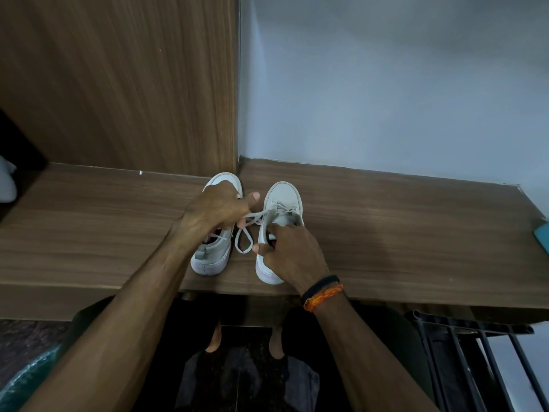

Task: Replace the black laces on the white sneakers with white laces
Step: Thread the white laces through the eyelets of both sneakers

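Note:
Two white sneakers stand side by side on a wooden shelf (pixel 386 233), toes pointing away from me. The right sneaker (pixel 282 197) carries a white lace (pixel 243 239) whose ends cross over the tongue and hang in a loop between the shoes. My left hand (pixel 217 209) hovers over the left sneaker (pixel 212 257) and pinches one strand of that lace. My right hand (pixel 291 254) rests on the right sneaker's heel opening, its fingers curled on the other end of the lace. The left sneaker's lacing is mostly hidden by my left hand. No black lace is visible.
A wooden panel (pixel 118 84) rises behind the left half of the shelf, a pale wall (pixel 386 84) behind the right half. A teal object (pixel 542 234) lies at the shelf's right end. A dark metal rack (pixel 475 367) stands lower right. My bare feet (pixel 246 340) show below the shelf edge.

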